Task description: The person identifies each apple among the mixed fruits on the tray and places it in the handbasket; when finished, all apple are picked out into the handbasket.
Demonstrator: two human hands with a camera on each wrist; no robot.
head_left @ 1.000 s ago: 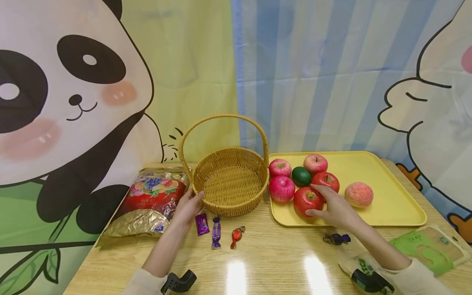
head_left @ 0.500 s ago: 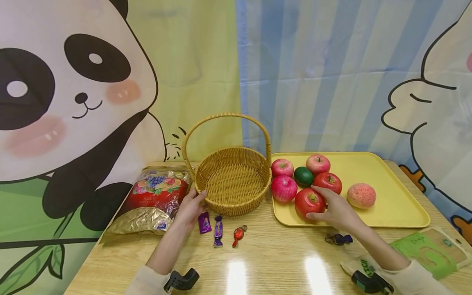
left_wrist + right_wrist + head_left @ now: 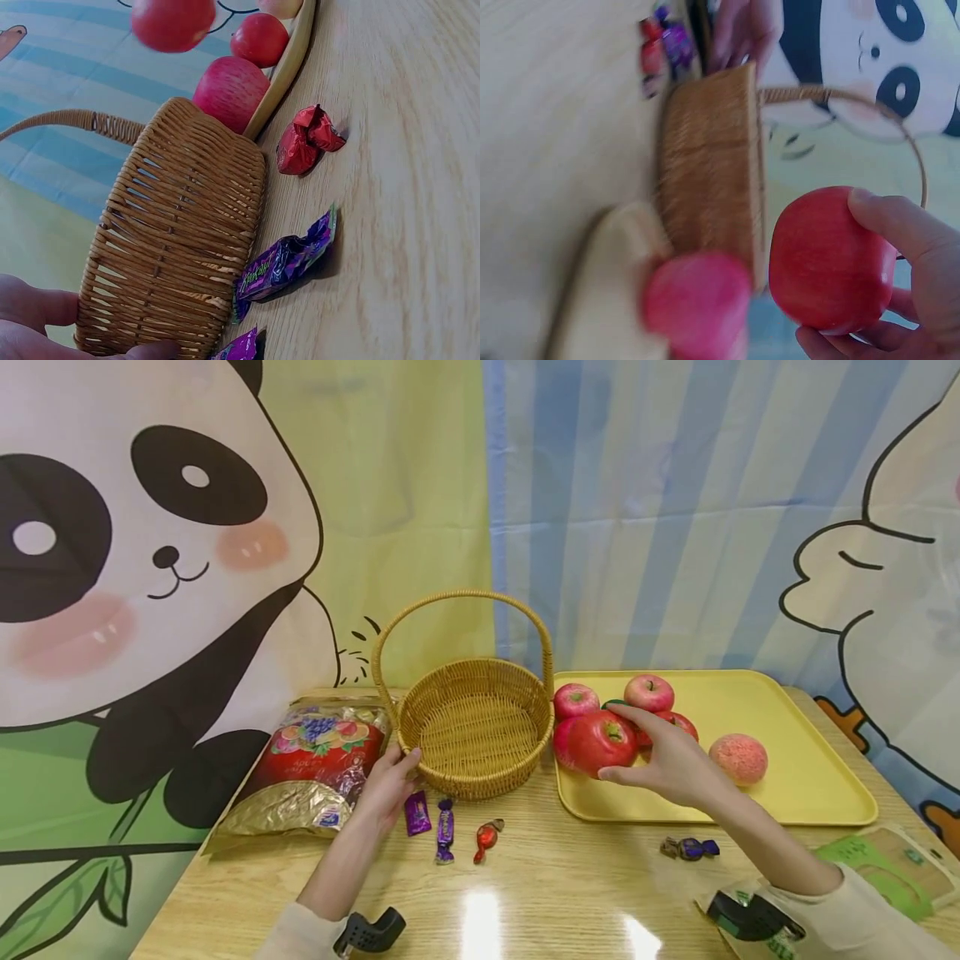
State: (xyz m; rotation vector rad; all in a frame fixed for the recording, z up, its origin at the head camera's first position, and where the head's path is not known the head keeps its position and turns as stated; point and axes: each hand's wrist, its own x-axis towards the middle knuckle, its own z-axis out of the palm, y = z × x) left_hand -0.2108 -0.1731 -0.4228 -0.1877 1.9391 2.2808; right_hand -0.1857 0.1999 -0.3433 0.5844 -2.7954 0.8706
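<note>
My right hand (image 3: 675,764) holds a large red apple (image 3: 602,743) raised over the left part of the yellow tray (image 3: 795,752). In the right wrist view the thumb lies on one side of the red apple (image 3: 832,259) and the fingers curl round the other. At the left, my left hand (image 3: 386,781) grips the near-left rim of a wicker basket (image 3: 480,735) with a tall handle, thumb over the edge. Behind the raised apple, a pink apple (image 3: 564,743) and a green egg-shaped thing (image 3: 617,703) are partly hidden.
More apples (image 3: 648,692) and a rough pink peach-like fruit (image 3: 738,758) lie on the tray. Several wrapped candies (image 3: 445,831) lie before the basket, and one dark candy (image 3: 690,848) before the tray. A candy bag (image 3: 315,768) stands left; a green-and-clear package (image 3: 873,872) lies right.
The right hand has lifted the red apple off the tray and moved it slightly left, toward the basket. The left hand stays on the basket's rim.
</note>
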